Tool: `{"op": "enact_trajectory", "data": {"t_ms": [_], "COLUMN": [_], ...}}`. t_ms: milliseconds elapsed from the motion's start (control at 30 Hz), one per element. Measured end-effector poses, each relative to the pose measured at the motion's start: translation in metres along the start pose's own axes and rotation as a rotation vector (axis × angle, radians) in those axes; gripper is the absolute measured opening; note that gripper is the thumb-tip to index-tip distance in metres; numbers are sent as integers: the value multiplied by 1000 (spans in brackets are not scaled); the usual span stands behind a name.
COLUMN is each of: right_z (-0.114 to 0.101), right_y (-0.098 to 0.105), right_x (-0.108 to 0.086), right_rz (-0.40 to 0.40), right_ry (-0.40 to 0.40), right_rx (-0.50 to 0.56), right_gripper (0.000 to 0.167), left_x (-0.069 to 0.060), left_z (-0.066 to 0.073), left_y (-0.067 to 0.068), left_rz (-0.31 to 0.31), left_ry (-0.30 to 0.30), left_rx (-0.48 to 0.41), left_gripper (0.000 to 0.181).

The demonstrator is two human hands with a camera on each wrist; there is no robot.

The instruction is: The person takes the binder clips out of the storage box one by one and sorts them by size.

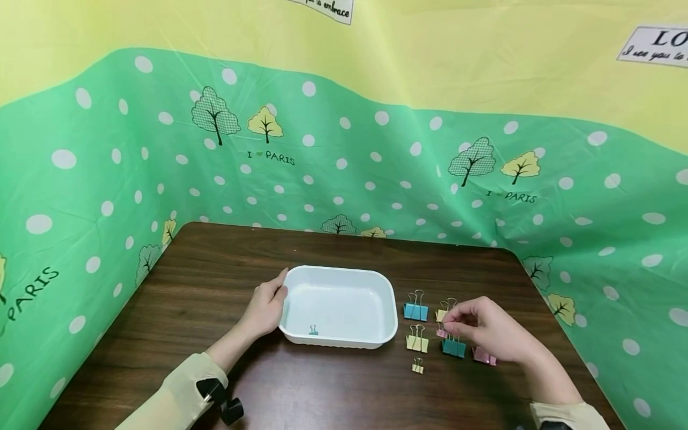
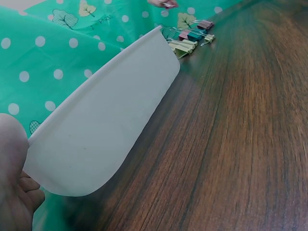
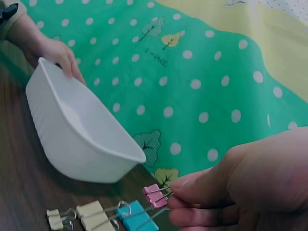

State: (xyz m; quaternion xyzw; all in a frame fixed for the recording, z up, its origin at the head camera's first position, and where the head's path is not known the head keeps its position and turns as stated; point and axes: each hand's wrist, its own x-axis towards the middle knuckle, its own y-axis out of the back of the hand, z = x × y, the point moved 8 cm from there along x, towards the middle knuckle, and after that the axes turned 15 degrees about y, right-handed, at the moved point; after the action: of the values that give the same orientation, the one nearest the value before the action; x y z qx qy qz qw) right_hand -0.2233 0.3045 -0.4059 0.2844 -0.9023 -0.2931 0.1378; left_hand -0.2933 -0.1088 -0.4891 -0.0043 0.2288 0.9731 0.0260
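Note:
My left hand (image 1: 269,306) grips the left rim of a white plastic tray (image 1: 338,341), thumb at the rim. A small teal binder clip (image 1: 313,330) lies inside, near the front wall. Beyond the tray's right side, my right hand (image 1: 486,331) pinches a small pink binder clip (image 3: 155,196) by its wire handles, above the other clips. Around that hand lie a blue clip (image 1: 416,312), a yellow clip (image 1: 417,343), a small yellow clip (image 1: 417,368), a teal clip (image 1: 453,348) and a larger pink clip (image 1: 484,356). Another yellow clip (image 1: 441,315) is partly hidden by my fingers.
Everything stands on a dark wood-grain table (image 1: 322,394). A green and yellow cloth (image 1: 365,161) with dots and trees hangs behind it and along both sides. A black device (image 1: 220,400) is strapped to my left wrist.

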Motion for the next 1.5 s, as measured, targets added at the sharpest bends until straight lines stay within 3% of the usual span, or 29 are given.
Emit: {"op": "enact_trajectory", "data": {"t_ms": [167,400,467,867,1500], "right_z": [12,27,31,51,57], "right_y": [-7,-20,-24,-40,-41], "right_x": [-12,-24,-28,-40,-40], "right_rz": [-36,-64,-66,-51,-63], "right_ry": [-20,113,118,84,25], "right_rx": [55,-38,-50,0,-1], "right_gripper": [10,9,9,8,6], "left_x": [-1,0,0,0,1], "left_z": [-3,1,1,1,-2], "left_y": [1,1,1,1,0], "left_rz": [1,0,1,13,-3], "left_ry": [2,-15,-15,-15,4], "left_rx": [-6,-18,-15,-1,-11], "left_gripper": [48,47,47,48,48]}}
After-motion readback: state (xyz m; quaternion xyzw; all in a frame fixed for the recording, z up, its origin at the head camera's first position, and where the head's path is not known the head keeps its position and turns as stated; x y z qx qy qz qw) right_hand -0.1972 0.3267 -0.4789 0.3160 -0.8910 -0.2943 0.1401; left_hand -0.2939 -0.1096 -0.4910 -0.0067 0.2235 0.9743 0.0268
